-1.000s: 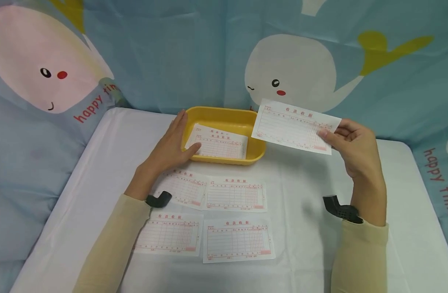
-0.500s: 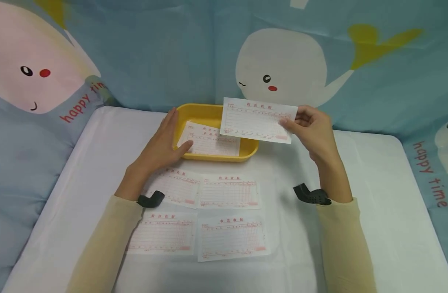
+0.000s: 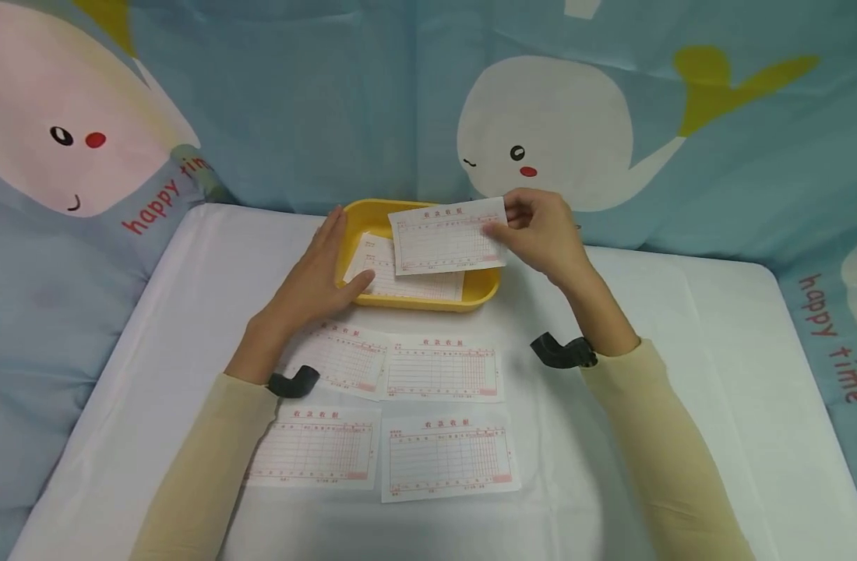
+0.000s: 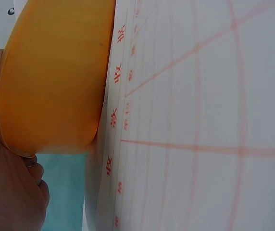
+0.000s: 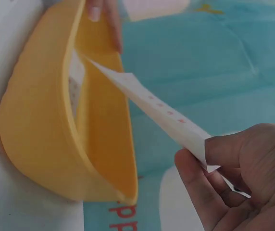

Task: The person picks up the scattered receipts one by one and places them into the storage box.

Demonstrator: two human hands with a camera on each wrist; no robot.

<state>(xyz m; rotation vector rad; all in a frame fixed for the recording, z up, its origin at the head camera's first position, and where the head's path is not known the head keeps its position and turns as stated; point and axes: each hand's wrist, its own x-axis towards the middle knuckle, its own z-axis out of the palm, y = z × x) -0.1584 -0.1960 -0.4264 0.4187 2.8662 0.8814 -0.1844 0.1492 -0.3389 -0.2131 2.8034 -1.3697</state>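
Observation:
A yellow plastic bin [image 3: 483, 287] stands at the back of the table with printed receipt slips [image 3: 417, 287] lying in it. My left hand [image 3: 304, 284] holds its left end, the thumb over the front rim and the fingers along the end wall. In the right hand [image 3: 546, 234] I pinch the right edge of another receipt slip [image 3: 449, 238] between thumb and fingers. That slip is tilted above the bin's opening and partly covers the slips inside. The right wrist view shows its far corner [image 5: 111, 73] reaching over the bin.
Several receipt slips lie on the white tablecloth [image 3: 576, 475] in front of the bin, among them a near right slip [image 3: 451, 460] and a near left slip [image 3: 319, 452]. My left wrist partly covers the far left slip [image 3: 351, 358]. A blue whale-print curtain [image 3: 330, 101] hangs behind.
My right hand has carried the receipt slip leftward, from beside the bin to above it, and the slip has turned a little. The left hand stays on the bin.

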